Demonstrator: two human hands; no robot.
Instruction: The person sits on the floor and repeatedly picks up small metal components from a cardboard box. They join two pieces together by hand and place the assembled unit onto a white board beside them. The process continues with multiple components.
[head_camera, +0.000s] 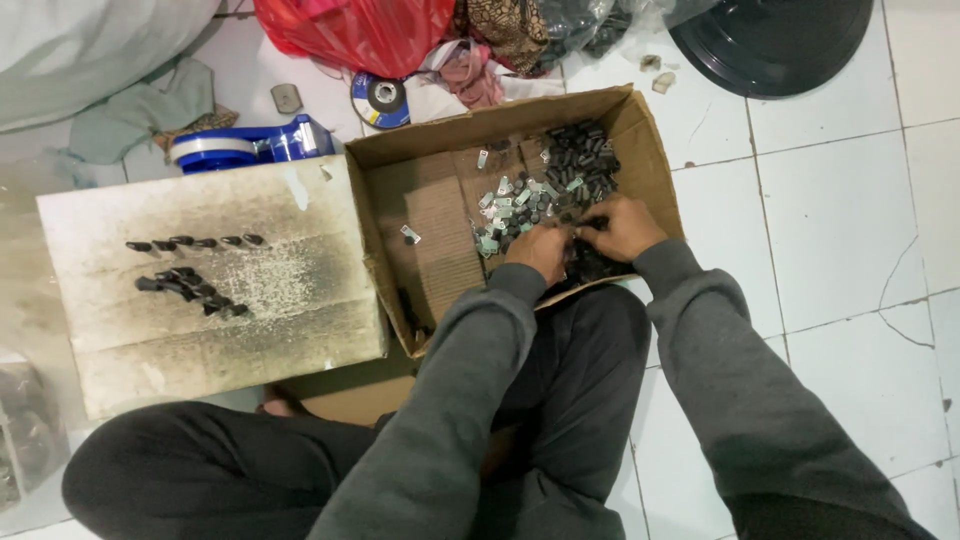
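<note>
Both my hands are inside an open cardboard box (640, 130) on the floor. My left hand (538, 250) rests on the pile of small black and silver metal parts (560, 175), fingers curled into it. My right hand (622, 226) is next to it, fingers closed over small black parts at the pile's near edge. What each hand grips is hidden by the fingers. To the left lies a stained white board (200, 300) with two short rows of small black parts (190, 280) laid on it.
A blue tape dispenser (250, 146) and a grinding disc (380, 98) lie behind the board. A red plastic bag (360, 35), cloth and a black round base (770, 40) sit at the back. White tiled floor (850, 230) extends right. My legs are folded below the box.
</note>
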